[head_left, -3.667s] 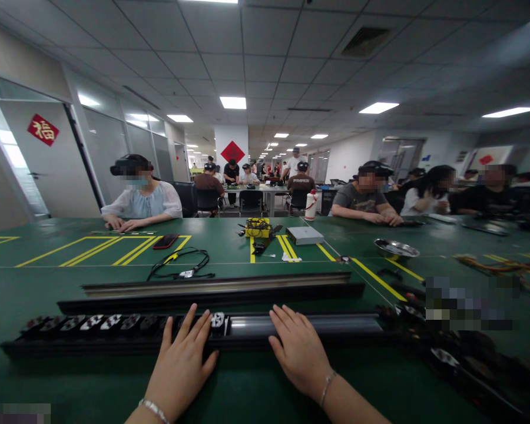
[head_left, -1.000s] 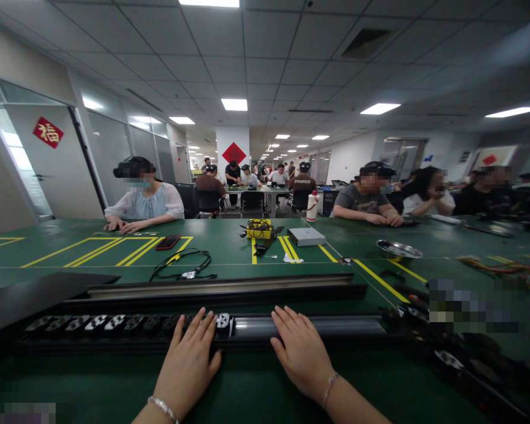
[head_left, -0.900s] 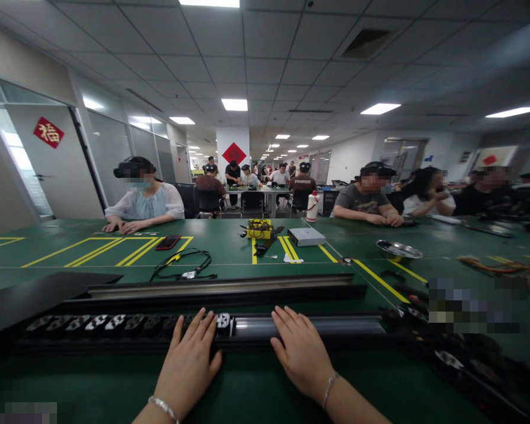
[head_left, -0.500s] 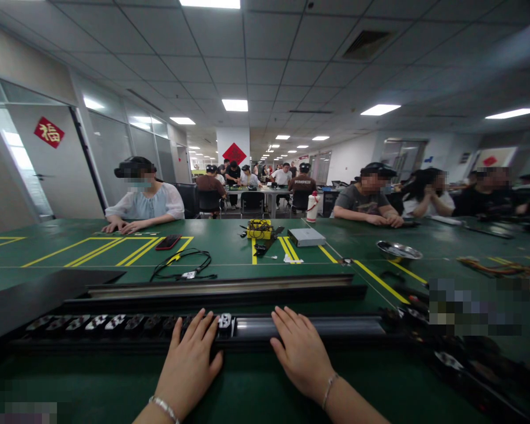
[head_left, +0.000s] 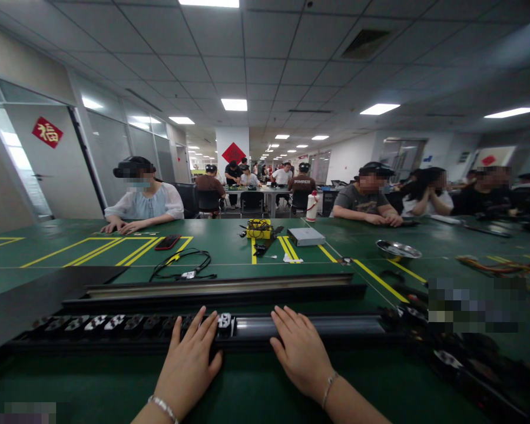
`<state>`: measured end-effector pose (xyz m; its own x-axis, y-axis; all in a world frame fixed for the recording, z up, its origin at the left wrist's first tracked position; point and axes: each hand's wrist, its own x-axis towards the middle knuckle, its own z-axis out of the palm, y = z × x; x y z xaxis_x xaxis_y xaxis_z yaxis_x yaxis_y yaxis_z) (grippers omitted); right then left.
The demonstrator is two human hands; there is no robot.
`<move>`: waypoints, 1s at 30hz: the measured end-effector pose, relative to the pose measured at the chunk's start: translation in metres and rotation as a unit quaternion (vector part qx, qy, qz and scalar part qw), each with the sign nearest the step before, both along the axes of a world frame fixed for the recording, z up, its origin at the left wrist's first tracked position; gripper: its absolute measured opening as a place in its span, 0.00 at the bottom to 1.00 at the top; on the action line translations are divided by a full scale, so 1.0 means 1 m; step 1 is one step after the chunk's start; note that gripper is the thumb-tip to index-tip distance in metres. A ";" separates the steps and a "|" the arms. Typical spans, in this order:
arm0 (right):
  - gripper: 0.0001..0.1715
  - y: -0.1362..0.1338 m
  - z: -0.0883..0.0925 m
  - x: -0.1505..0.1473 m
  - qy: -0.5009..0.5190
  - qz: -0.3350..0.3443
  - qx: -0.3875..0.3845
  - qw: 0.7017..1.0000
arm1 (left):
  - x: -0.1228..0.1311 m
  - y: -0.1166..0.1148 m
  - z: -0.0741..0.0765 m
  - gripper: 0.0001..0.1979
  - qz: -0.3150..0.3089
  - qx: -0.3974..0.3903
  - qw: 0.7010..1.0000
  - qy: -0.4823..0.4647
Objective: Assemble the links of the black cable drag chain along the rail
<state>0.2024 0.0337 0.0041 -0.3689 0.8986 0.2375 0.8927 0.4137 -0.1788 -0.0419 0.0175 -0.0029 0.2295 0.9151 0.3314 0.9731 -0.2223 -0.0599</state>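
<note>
A long black rail [head_left: 348,325] lies across the table in front of me, with a row of black and white socket modules [head_left: 115,322] set in its left part. My left hand [head_left: 189,356] rests flat over the rail, fingers stretched out, covering some of the modules. Just right of its fingertips sits a white socket module [head_left: 224,321]. On the bare, shiny right part of the rail lies my right hand [head_left: 301,352], palm down with its fingers extended. Neither hand grips anything. Behind this rail runs a second black rail [head_left: 221,288], parallel to it.
A coiled black cable [head_left: 181,265], a phone [head_left: 168,242], a yellow bundle with wires [head_left: 259,228], a grey box [head_left: 306,237] and a metal bowl [head_left: 398,249] are on the green table [head_left: 115,383]. Dark parts [head_left: 459,359] pile up at the right. People sit across the table.
Both hands stay in place on the rail. Only a very slight shift of the view shows.
</note>
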 end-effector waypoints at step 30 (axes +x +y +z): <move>0.29 0.000 0.000 0.000 -0.009 0.002 0.004 1.000 | -0.002 0.008 -0.011 0.25 -0.053 0.057 0.997 0.021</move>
